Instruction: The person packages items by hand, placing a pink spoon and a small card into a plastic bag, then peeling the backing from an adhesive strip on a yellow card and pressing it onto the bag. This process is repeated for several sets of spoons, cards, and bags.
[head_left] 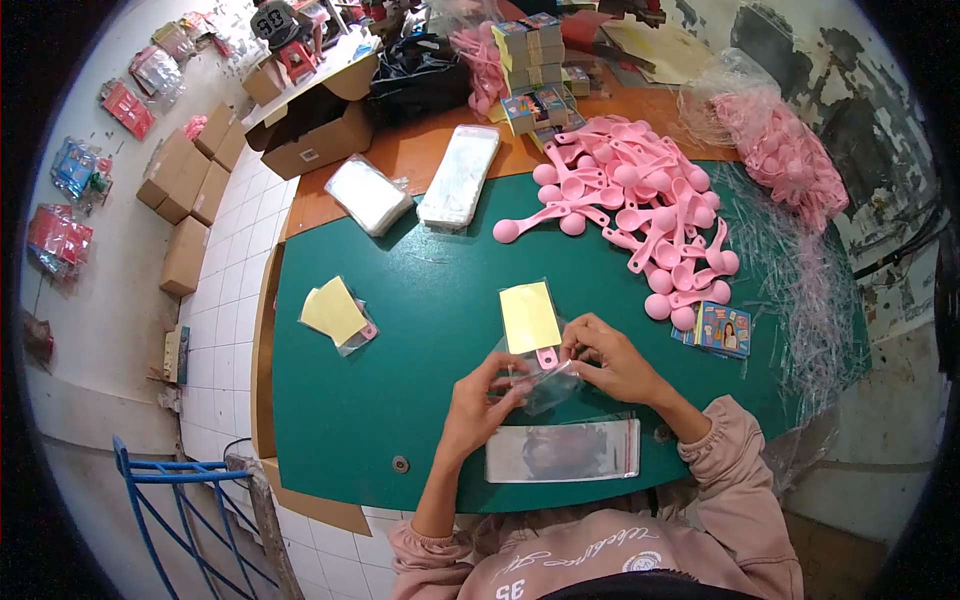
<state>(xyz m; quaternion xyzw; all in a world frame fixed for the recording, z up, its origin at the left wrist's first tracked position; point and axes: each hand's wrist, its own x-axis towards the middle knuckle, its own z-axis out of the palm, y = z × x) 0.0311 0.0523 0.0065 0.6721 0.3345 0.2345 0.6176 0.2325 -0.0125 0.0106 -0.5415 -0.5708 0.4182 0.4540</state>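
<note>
A clear plastic bag (545, 392) lies in front of me with a pale yellow card (531, 318) in it. The end of a pink handle with a hole (546, 358) shows below the card; the rest of that item is hidden. My left hand (482, 402) pinches the near left side of the bag's open end. On the right, my right hand (612, 362) grips the bag's edge between thumb and fingers. Close to my body lies a flat stack of clear bags (563, 451). Left of my hands are packed bags with yellow cards (335, 311).
A heap of pink measuring spoons (640, 190) covers the back right of the green table (420, 390). Printed cards (722, 330) lie beside it. Two stacks of bags (460, 178) stand at the back. Behind are bundled card stacks (530, 60) and an open carton (315, 140).
</note>
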